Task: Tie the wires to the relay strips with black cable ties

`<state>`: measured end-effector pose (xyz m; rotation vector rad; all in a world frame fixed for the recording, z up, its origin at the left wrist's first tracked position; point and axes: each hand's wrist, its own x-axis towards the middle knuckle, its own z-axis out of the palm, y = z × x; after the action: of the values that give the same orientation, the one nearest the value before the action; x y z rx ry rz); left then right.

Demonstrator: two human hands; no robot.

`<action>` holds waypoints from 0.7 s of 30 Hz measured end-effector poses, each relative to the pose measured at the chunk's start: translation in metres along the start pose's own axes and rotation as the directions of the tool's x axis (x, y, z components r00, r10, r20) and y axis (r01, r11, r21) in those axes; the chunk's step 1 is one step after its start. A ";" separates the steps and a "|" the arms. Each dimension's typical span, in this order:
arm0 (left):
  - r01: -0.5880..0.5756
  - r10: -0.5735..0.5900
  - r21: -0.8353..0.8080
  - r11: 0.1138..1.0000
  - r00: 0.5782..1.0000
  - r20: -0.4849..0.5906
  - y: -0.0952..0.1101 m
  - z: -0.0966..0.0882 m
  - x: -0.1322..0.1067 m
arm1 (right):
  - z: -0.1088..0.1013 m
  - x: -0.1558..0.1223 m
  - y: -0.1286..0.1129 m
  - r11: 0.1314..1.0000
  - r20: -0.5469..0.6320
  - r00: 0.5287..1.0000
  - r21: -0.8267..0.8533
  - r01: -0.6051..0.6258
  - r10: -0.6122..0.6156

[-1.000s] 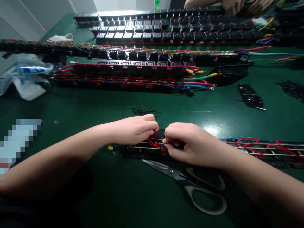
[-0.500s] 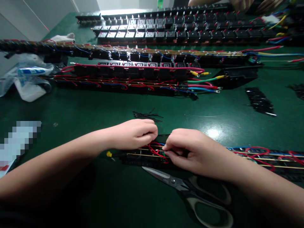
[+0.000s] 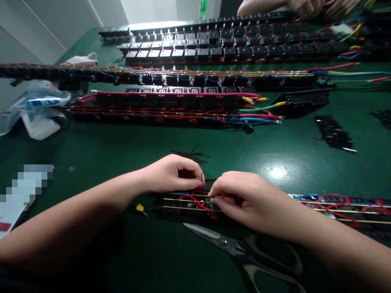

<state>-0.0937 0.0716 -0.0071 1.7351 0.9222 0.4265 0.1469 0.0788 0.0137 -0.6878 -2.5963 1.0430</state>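
My left hand is closed in a pinch just above the far edge of a long black strip housing. A thin black cable tie shows at its fingertips. My right hand pinches close beside it, over the brass bars; what its fingertips hold is too small and dark to make out. Looped red wires lie on the bars between the hands. Farther right along the housing run more red wire loops. Large scissors lie partly spread in front of the housing, handles toward me.
Loose black cable ties lie behind my hands, with a packed bundle to the right. Several wired strips and socket strips cross the green table. A plastic bag sits left. Another person's hands are at the far right.
My left hand's fingers have lifted and turned slightly, so the cable tie at their tips now shows. My right hand keeps its pinch by the red wires. The view has tilted slightly upward.
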 end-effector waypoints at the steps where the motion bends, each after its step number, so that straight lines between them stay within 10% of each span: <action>1: 0.001 -0.001 -0.016 1.000 1.000 -0.012 -0.001 0.001 0.000 | 0.000 0.000 0.000 1.000 -0.003 1.000 -0.001 -0.012 0.012; 21: 0.123 -0.151 -0.258 0.958 0.984 -0.095 0.007 0.012 -0.001 | 0.001 0.000 0.004 0.998 -0.079 0.995 -0.033 -0.057 0.055</action>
<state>-0.0840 0.0620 -0.0050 1.4184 1.0174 0.5317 0.1478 0.0805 0.0102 -0.7975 -2.5479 0.9691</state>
